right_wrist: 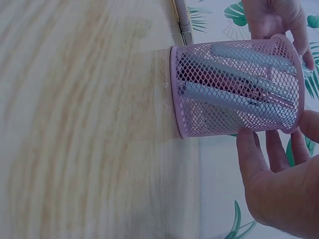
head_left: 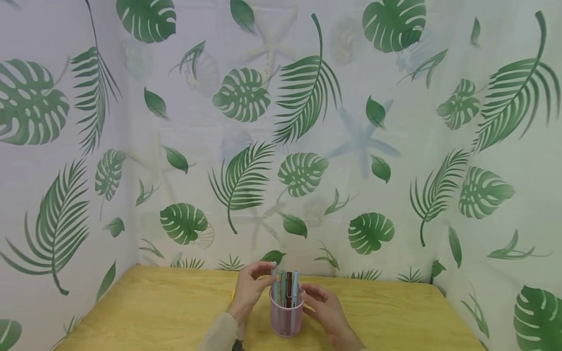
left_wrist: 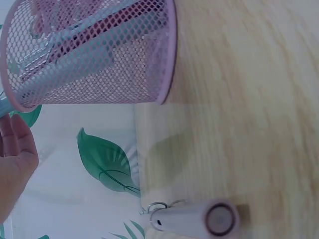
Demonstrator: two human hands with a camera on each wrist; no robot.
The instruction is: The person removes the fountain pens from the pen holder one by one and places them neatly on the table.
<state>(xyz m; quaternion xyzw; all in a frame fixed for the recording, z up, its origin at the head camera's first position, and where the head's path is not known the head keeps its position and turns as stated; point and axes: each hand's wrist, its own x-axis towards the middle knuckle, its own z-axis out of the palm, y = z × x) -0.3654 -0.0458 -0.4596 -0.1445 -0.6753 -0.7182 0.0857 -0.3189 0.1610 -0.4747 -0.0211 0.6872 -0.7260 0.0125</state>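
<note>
My left hand (head_left: 252, 288) pinches a slim light-blue pen (head_left: 274, 290) at the left of the round pink mesh cup (head_left: 287, 325) standing on the yellow wood-grain table (head_left: 175, 312), while my right hand (head_left: 327, 312) holds the cup's right side with bent fingers.

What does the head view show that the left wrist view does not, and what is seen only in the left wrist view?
Only the head view shows the right hand and starfish prints.

Only the left wrist view shows the round end of a pale cylindrical item.

Both show the left hand, pink mesh cup, pens and table.
</note>
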